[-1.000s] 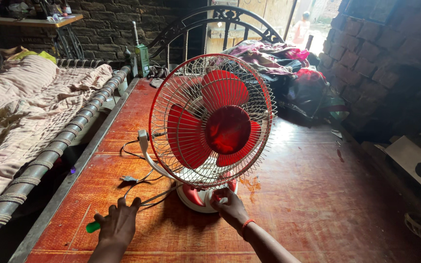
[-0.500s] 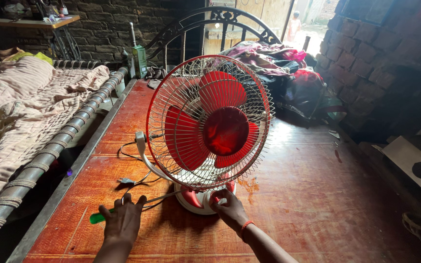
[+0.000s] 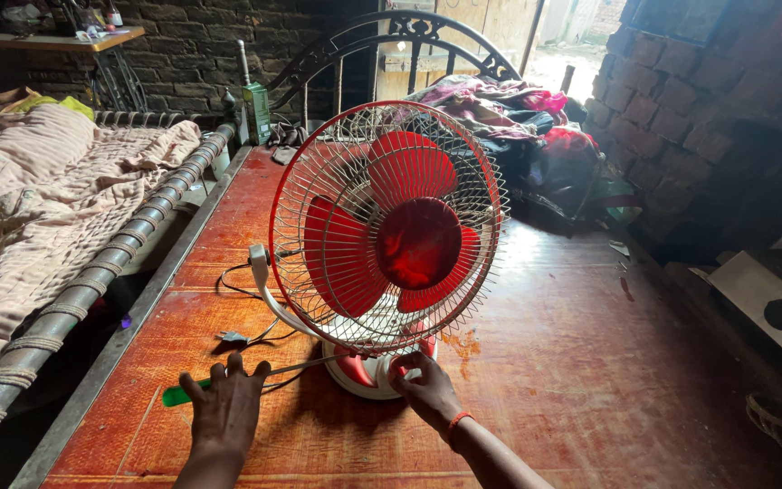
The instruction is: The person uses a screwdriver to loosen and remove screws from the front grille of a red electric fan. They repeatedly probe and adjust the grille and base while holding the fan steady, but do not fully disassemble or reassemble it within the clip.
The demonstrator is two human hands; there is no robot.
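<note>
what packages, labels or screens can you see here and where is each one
Green carton-like box: upright at the far end of the red wooden bed platform, behind the red table fan; tall, rectangular, with a pale label patch on its front.
No screens or signs show.

Table fan (image 3: 389, 244): one, upright on the wooden board (image 3: 536, 362).
Fan blades (image 3: 409, 240): three, red, behind the fan's wire guard.
Hands: two; left hand (image 3: 225, 412) flat on the board left of the fan, right hand (image 3: 425, 389) on the fan's base.
Green-handled tool (image 3: 176, 396): one, left of the fan, partly under the left hand.
Power cable (image 3: 246, 317): one, left of the fan's base.
Red wristband (image 3: 457, 419): one, right wrist.
</note>
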